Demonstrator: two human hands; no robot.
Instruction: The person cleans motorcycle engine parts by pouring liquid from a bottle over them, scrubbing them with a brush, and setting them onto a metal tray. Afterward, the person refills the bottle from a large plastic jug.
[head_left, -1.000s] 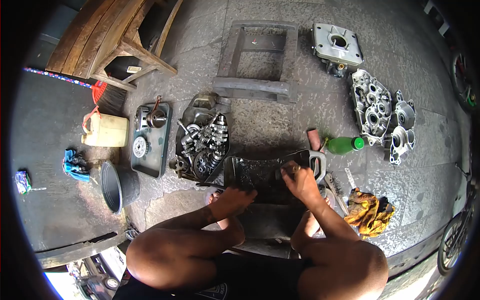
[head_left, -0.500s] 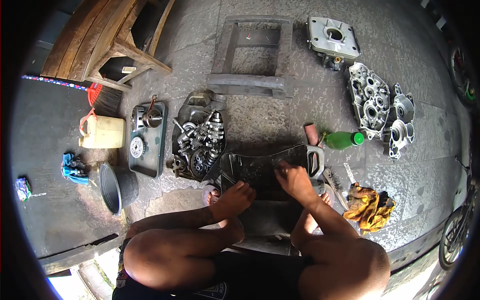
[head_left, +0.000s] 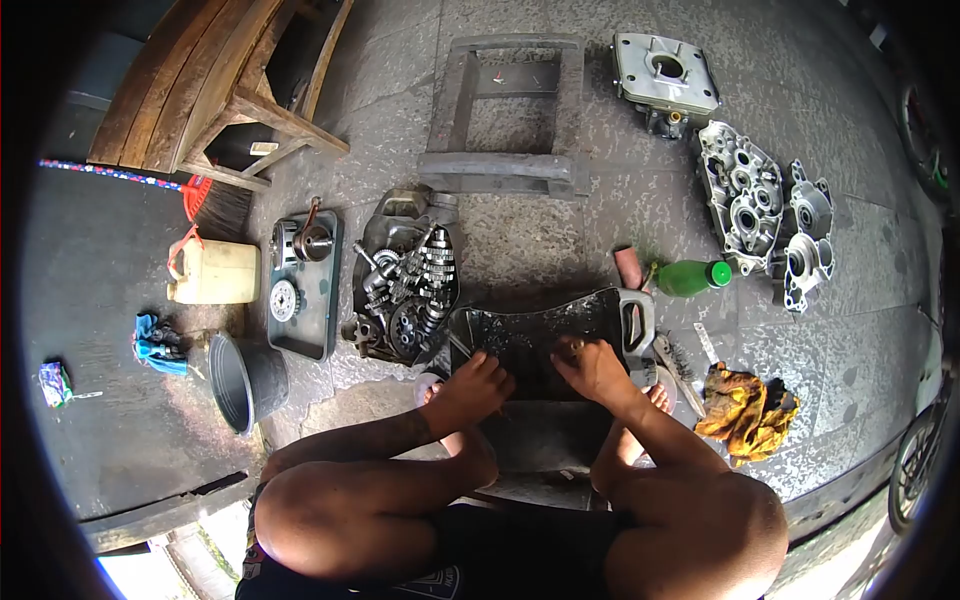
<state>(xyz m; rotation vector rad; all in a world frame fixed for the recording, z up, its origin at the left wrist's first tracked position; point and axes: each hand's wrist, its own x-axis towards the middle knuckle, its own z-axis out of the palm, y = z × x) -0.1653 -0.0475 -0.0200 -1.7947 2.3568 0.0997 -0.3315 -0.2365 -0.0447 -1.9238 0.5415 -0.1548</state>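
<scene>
Between my feet lies a dark tray cut from a plastic jerrycan point(head_left: 540, 322), its handle at the right end. Over the tray's left part, my left hand point(head_left: 478, 386) has its fingers curled together, close by a thin pale strip point(head_left: 459, 345) at the tray's edge. My right hand point(head_left: 596, 370) is over the right part, thumb and fingers pinched inward. I cannot tell what small thing, if any, either hand grips. Small light specks show on the tray's dark inside. A gap of bare tray separates the two hands.
Left of the tray stand a pan of gears and shafts point(head_left: 405, 285), a parts tray point(head_left: 312, 325), a bucket point(head_left: 262, 385) and a jerrycan point(head_left: 222, 272). On the right are a green bottle point(head_left: 685, 279), a wire brush point(head_left: 680, 375), a stained rag point(head_left: 745, 412) and engine casings point(head_left: 740, 200).
My right hand has drawn back slightly toward me, fingers still pinched. My left hand has shifted a little within the same spot. The whole view has moved slightly.
</scene>
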